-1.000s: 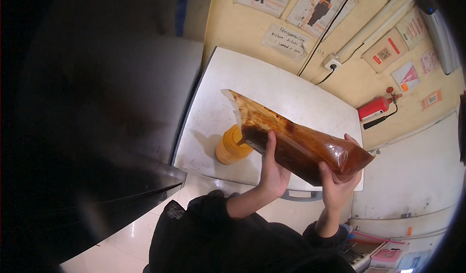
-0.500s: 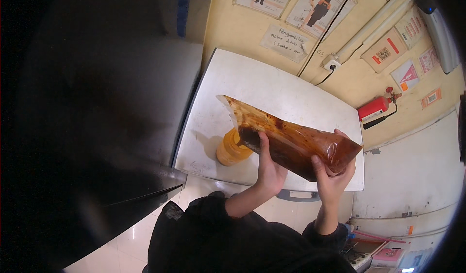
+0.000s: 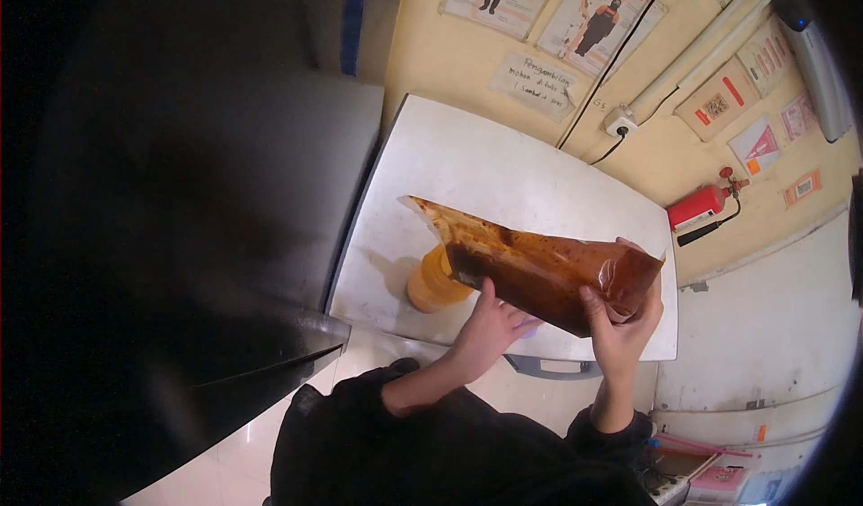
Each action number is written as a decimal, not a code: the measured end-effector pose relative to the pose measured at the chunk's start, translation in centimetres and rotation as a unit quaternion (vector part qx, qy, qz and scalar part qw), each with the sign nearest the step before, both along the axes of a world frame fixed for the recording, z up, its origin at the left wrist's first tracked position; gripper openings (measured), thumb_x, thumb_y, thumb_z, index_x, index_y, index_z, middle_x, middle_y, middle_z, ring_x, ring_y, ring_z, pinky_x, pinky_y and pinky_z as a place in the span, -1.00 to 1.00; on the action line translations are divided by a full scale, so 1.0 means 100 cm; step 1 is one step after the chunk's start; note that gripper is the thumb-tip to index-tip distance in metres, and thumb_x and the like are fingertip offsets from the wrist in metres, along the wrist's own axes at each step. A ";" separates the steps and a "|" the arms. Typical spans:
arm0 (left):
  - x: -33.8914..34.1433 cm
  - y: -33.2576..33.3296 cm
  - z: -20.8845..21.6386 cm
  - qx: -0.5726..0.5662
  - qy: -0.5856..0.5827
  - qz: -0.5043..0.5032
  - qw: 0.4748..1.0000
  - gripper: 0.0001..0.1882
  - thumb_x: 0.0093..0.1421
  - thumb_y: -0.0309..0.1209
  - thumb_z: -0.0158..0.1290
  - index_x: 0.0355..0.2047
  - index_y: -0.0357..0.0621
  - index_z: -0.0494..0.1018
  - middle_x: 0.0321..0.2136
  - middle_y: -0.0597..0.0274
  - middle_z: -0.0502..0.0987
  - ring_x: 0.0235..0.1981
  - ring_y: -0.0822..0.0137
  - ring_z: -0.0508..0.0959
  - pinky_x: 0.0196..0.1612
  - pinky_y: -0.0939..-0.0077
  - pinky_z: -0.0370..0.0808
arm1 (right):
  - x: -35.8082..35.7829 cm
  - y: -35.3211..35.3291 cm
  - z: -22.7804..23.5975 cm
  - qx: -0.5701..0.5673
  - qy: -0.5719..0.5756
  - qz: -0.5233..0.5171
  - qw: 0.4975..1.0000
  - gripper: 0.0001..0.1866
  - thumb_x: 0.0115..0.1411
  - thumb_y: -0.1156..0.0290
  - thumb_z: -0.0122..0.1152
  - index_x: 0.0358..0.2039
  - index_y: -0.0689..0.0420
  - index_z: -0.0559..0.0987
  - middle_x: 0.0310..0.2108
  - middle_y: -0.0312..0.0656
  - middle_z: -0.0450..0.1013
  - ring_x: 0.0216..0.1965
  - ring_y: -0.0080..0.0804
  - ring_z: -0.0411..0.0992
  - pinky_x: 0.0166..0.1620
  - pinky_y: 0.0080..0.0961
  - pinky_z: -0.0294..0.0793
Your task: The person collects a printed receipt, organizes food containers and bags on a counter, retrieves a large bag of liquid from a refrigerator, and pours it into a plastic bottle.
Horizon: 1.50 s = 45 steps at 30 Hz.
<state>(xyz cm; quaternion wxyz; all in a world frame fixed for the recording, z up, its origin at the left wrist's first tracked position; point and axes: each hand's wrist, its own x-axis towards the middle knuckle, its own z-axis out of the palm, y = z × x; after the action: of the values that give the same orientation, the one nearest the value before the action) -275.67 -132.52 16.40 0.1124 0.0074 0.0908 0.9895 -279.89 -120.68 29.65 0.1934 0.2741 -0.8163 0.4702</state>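
Note:
A clear plastic bag of dark brown sauce [image 3: 530, 268] is held aslant over the white tabletop. Its flat, smeared end points to the upper left, and the bulging end lies to the right. My right hand [image 3: 625, 322] grips that right end, thumb on the near face, fingers mostly hidden behind. My left hand [image 3: 483, 333] is just below the bag's lower edge, thumb up against or very near it, fingers stretched to the right and not closed on it. Under the bag's left part stands an orange-yellow plastic container [image 3: 433, 286]; the bag hides its upper right part.
The white table [image 3: 503, 146] meets a wall with posters, a socket [image 3: 620, 121] and black cables. A red fire extinguisher [image 3: 697, 208] hangs beyond the table's right end. A large dark cabinet-like surface [image 3: 225, 191] borders the left. A grey handle [image 3: 553, 368] shows at the near edge.
My left hand has come off the bag's face and dropped down and left, its fingers now stretched out. The bag's left end has sunk slightly; my right hand still holds the other end.

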 end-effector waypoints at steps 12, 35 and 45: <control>-0.011 -0.106 0.018 -0.419 0.020 0.383 0.823 -0.76 0.27 -0.36 -0.05 -0.15 -0.26 0.39 -0.21 0.26 0.48 -0.20 0.50 0.47 -0.08 0.59 0.39 | -0.009 -0.011 0.016 0.026 0.026 0.039 0.999 -0.45 -0.15 0.47 0.41 -0.10 0.26 0.45 -0.33 -0.15 0.48 -0.29 -0.47 0.47 -0.17 -0.57 0.44; -0.018 -0.094 -0.003 -0.363 -0.019 0.425 0.829 -0.69 0.32 -0.26 -0.14 -0.18 -0.29 0.38 -0.23 0.19 0.50 -0.17 0.42 0.49 0.01 0.48 0.40 | -0.054 -0.026 0.016 -0.124 0.068 0.073 0.987 -0.73 0.28 0.28 -0.03 -0.28 0.25 0.47 -0.48 -0.32 0.38 -0.44 -0.64 0.29 -0.36 -0.70 0.28; -0.005 -0.088 -0.001 -0.389 -0.042 0.449 0.803 -0.68 0.33 -0.22 -0.17 -0.18 -0.28 0.35 -0.21 0.15 0.48 -0.14 0.38 0.49 0.03 0.41 0.39 | -0.071 -0.032 0.026 -0.135 -0.030 0.117 0.983 -0.80 0.26 0.37 0.01 -0.36 0.26 0.47 -0.46 -0.34 0.36 -0.38 -0.63 0.27 -0.22 -0.69 0.24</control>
<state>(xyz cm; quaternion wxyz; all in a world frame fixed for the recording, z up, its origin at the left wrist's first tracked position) -276.17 -141.31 16.25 -0.3477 -0.1197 0.4561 0.8104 -287.00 -123.86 32.25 0.1480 0.3248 -0.7128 0.6037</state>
